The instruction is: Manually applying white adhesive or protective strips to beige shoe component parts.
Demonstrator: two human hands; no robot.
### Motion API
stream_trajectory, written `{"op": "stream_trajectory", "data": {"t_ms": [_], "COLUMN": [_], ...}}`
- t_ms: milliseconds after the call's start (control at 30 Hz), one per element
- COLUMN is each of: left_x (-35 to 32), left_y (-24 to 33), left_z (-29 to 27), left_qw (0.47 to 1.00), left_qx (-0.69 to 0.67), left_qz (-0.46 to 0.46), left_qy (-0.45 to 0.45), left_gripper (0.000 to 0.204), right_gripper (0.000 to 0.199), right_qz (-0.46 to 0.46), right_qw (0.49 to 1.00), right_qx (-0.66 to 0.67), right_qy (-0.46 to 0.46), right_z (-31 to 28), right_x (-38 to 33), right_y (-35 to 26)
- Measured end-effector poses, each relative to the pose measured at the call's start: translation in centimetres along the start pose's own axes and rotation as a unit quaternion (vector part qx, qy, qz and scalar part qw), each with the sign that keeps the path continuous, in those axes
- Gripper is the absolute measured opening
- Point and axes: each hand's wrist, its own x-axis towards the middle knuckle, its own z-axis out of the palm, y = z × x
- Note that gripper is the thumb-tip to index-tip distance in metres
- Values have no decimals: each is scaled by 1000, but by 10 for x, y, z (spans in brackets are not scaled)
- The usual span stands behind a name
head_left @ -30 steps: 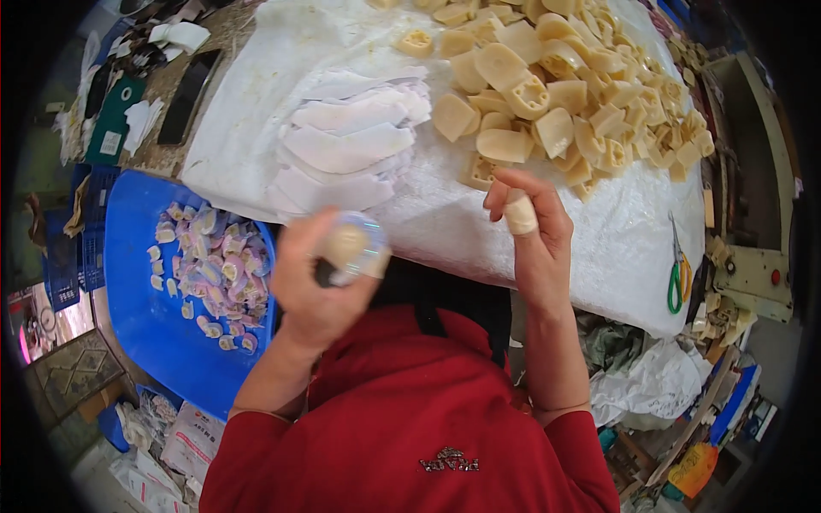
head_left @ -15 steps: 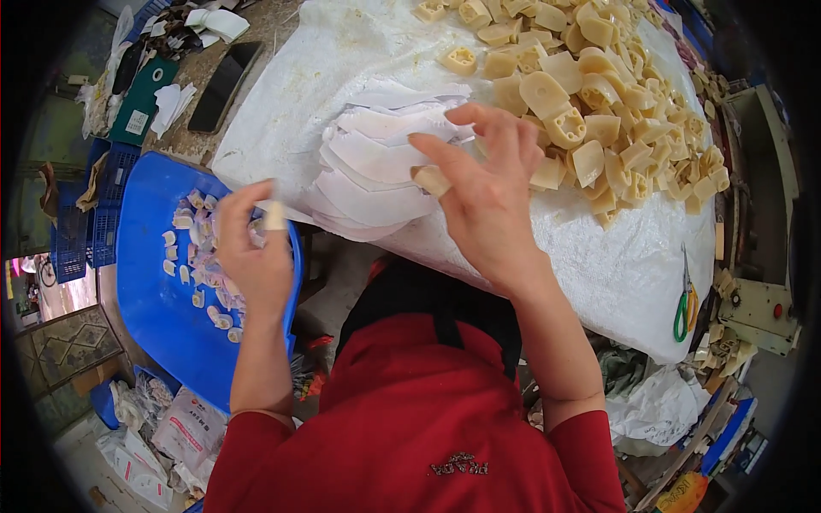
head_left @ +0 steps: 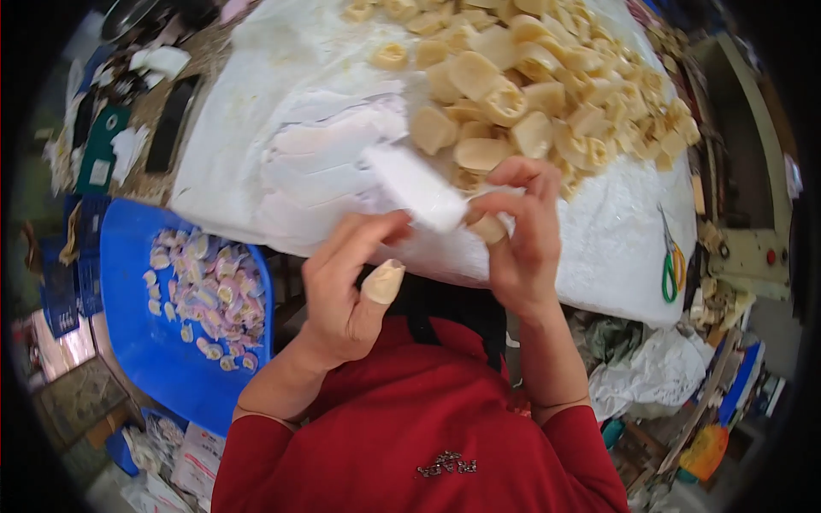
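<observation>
My right hand (head_left: 530, 248) pinches the corner of a white piece of thin sheet (head_left: 416, 185), blurred by motion, above the near edge of the worktop. Facing it, my left hand (head_left: 338, 291) has its index finger stretched toward the piece and its thumb held apart, gripping nothing. Beige finger covers sit on both thumbs. To the left of the moving piece, overlapping white cut sheets (head_left: 321, 141) lie fanned on the white-covered worktop (head_left: 227, 111). Beyond my right hand rises a heap of beige moulded cup-like parts (head_left: 547, 73), some showing hollow undersides.
At the left stands a blue tub (head_left: 128, 291) holding many small pastel and white pieces (head_left: 218, 286). Scissors (head_left: 671, 265) with green and orange handles lie at the worktop's right edge. A dark phone (head_left: 174, 124) and a green card (head_left: 103, 150) rest at the back left.
A white sheet piece has come off the fanned stack into my right hand. My left hand has moved right, from above the blue tub to near that piece. The view has shifted slightly.
</observation>
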Motion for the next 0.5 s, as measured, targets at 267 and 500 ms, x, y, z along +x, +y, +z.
{"op": "stream_trajectory", "data": {"t_ms": [267, 500], "left_x": [10, 10], "left_y": [-12, -10], "left_z": [64, 74], "left_qw": [851, 842], "left_qx": [-441, -439], "left_qz": [-282, -309], "left_qy": [-42, -44], "left_gripper": [44, 48], "right_gripper": [33, 32], "right_qz": [139, 130], "right_qw": [979, 936], "right_qx": [-133, -318], "right_qy": [64, 75], "right_z": [-70, -67], "right_x": [-29, -29], "right_y": [49, 85]}}
